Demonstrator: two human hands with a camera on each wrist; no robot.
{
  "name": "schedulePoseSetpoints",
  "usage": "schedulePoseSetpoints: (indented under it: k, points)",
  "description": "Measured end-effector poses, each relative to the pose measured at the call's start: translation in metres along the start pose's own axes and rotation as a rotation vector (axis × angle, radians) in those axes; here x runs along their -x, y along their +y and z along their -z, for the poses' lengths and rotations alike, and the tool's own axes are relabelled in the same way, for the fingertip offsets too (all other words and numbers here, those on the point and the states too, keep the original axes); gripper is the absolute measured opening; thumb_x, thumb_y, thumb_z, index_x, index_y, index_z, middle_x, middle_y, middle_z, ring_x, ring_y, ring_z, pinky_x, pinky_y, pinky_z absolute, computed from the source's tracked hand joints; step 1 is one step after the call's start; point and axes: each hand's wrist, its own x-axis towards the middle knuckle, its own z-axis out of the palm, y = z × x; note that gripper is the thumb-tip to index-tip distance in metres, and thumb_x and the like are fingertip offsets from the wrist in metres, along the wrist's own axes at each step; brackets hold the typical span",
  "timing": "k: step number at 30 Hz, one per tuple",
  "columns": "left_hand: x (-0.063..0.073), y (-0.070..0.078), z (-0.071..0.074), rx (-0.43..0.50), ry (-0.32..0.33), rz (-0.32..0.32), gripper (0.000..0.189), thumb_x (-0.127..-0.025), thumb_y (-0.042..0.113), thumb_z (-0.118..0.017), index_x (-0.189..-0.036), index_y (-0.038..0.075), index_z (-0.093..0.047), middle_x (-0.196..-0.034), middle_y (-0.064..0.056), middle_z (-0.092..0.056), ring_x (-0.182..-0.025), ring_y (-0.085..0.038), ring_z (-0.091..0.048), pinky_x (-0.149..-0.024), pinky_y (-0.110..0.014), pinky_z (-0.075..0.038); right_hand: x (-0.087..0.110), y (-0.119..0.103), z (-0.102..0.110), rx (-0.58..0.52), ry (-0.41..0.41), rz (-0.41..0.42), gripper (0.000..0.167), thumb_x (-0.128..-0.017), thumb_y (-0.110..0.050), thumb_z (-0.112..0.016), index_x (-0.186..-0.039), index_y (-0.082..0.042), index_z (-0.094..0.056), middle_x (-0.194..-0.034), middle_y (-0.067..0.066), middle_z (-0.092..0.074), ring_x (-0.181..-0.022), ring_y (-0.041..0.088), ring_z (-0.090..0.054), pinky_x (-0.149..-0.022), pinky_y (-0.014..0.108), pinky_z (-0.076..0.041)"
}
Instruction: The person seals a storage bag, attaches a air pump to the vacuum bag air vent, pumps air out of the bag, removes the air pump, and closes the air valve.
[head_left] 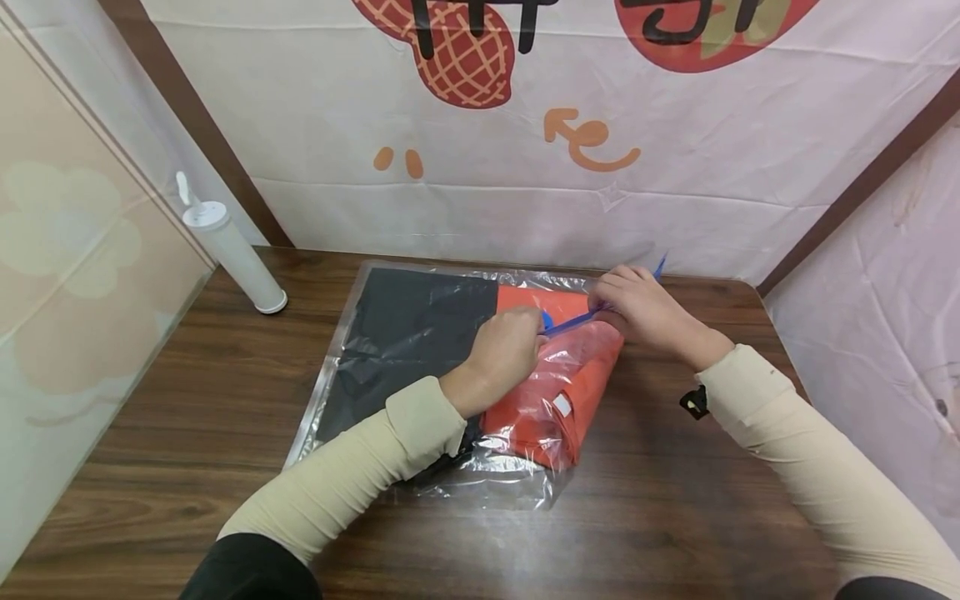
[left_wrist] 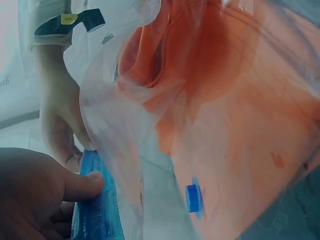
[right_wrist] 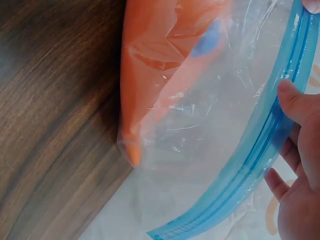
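Observation:
A clear plastic zip storage bag [head_left: 517,492] lies on the table, with a folded dark cloth [head_left: 420,333] on its left side and a folded orange cloth [head_left: 592,392] on its right. Along the bag's mouth runs a blue zip strip [right_wrist: 250,152]. My left hand [head_left: 504,354] pinches this strip between thumb and fingers. Farther right along it, my right hand [head_left: 637,308] pinches the strip too, thumb on one face and fingers behind. Beyond the right hand, the strip's end sticks out. A round blue valve [left_wrist: 192,198] sits on the bag over the orange cloth.
A white cylinder with a handle-like top, resembling a hand pump [head_left: 238,258], stands at the back left of the wooden table [head_left: 187,400]. Printed fabric [head_left: 510,150] hangs behind the table's back edge. A black strap piece [head_left: 695,402] hangs at the right wrist.

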Motion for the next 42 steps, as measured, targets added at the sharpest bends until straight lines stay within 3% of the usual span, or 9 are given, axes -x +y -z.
schedulePoseSetpoints:
  k: [8, 16, 26, 35, 42]
  points:
    - [0.000, 0.001, 0.002, 0.005, -0.008, 0.007, 0.012, -0.097, 0.019, -0.072, -0.095, 0.007, -0.069, -0.090, -0.005, -0.070, -0.084, -0.021, -0.069, -0.071, -0.041, -0.058, -0.002, 0.006, 0.000, -0.014, -0.007, 0.013, 0.018, -0.088, 0.000, -0.076, -0.095, -0.012, -0.064, -0.094, 0.002, -0.064, -0.095, 0.025, -0.061, -0.100, 0.054, -0.037]
    - [0.001, 0.001, -0.001, 0.004, -0.010, 0.012, 0.011, -0.096, 0.018, -0.072, -0.093, 0.008, -0.069, -0.089, -0.004, -0.069, -0.083, -0.020, -0.069, -0.070, -0.041, -0.058, -0.001, 0.007, -0.005, -0.027, 0.071, 0.039, 0.018, -0.083, 0.001, -0.079, -0.091, -0.011, -0.067, -0.091, 0.003, -0.066, -0.093, 0.025, -0.062, -0.097, 0.053, -0.039]
    - [-0.002, 0.002, -0.004, -0.004, 0.005, 0.009, 0.013, -0.097, 0.021, -0.071, -0.093, 0.008, -0.069, -0.087, -0.003, -0.068, -0.083, -0.021, -0.070, -0.071, -0.042, -0.058, -0.001, 0.008, -0.016, -0.039, 0.164, 0.035, 0.015, -0.085, 0.004, -0.075, -0.087, -0.007, -0.065, -0.086, 0.005, -0.065, -0.087, 0.028, -0.059, -0.083, 0.048, -0.042]
    - [-0.002, 0.001, -0.006, -0.001, -0.019, 0.016, 0.013, -0.097, 0.019, -0.072, -0.093, 0.008, -0.069, -0.086, -0.004, -0.068, -0.081, -0.019, -0.068, -0.069, -0.039, -0.058, 0.002, 0.010, -0.014, -0.059, 0.101, 0.014, 0.014, -0.087, -0.001, -0.076, -0.091, -0.010, -0.066, -0.091, 0.003, -0.065, -0.093, 0.027, -0.059, -0.084, 0.048, -0.042]
    - [-0.002, 0.000, -0.007, 0.002, -0.015, 0.017, 0.012, -0.096, 0.018, -0.072, -0.096, 0.006, -0.071, -0.088, -0.005, -0.069, -0.082, -0.020, -0.070, -0.070, -0.040, -0.059, 0.001, 0.009, -0.016, -0.045, 0.136, 0.029, 0.015, -0.085, -0.001, -0.076, -0.091, -0.011, -0.066, -0.092, 0.003, -0.064, -0.093, 0.027, -0.059, -0.083, 0.048, -0.042]
